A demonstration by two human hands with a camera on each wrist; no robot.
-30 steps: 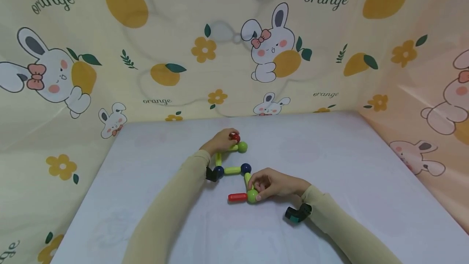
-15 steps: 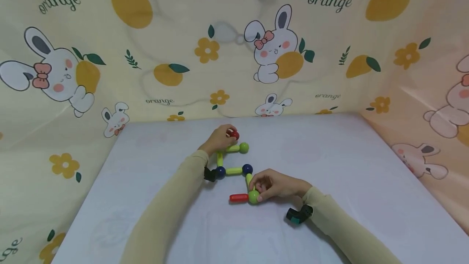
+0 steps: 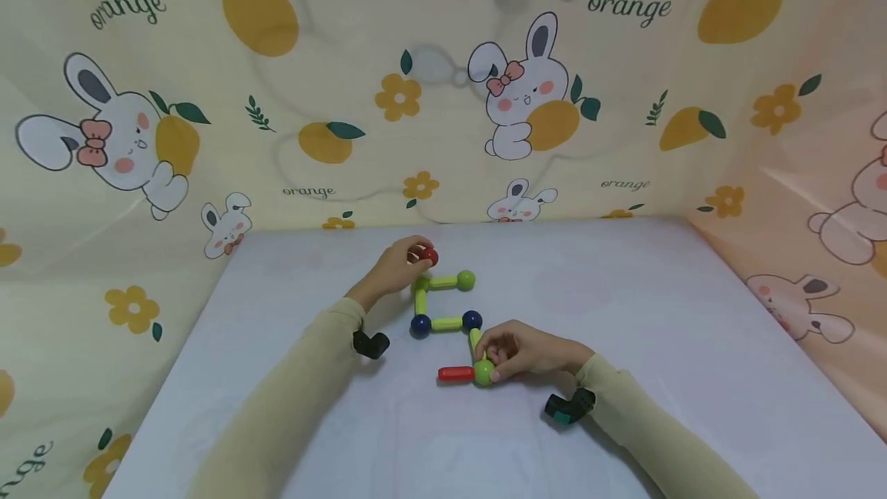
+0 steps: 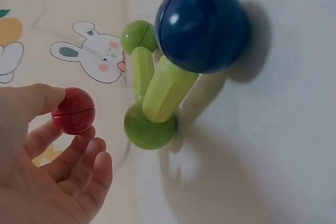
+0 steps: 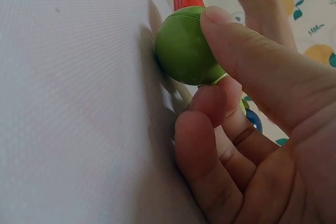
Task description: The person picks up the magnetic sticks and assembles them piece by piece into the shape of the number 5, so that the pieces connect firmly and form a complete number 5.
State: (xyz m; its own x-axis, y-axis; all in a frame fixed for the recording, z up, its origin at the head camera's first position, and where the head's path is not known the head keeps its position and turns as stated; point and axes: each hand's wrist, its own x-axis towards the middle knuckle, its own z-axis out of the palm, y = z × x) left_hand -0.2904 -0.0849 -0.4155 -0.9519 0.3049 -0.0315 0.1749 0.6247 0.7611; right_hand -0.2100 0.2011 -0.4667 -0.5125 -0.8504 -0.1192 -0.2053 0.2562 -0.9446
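Note:
A zigzag of rods and balls lies on the white table. My left hand (image 3: pixel 389 274) pinches a red ball (image 4: pixel 74 111) between thumb and fingers, above the structure's far left corner and apart from it. At that corner is a green ball (image 4: pixel 150 127); a yellow-green rod leads right to another green ball (image 3: pixel 466 280). Two dark blue balls, the left one (image 3: pixel 420 326) and the right one (image 3: pixel 472 319), are joined by a yellow-green rod (image 3: pixel 446 323). At the near end my right hand (image 3: pixel 532 348) grips a green ball (image 5: pixel 189 48), from which a red rod (image 3: pixel 455 374) points left.
A white table (image 3: pixel 624 314) spreads around the structure. Behind it hangs a cloth (image 3: pixel 416 137) printed with rabbits and oranges. Black wrist cameras sit on the left wrist (image 3: pixel 371 344) and right wrist (image 3: pixel 570 406).
My left hand has drawn left with the red ball, away from the far right green ball, uncovering more of the far rod. The right hand keeps its grip. The head view has shifted slightly.

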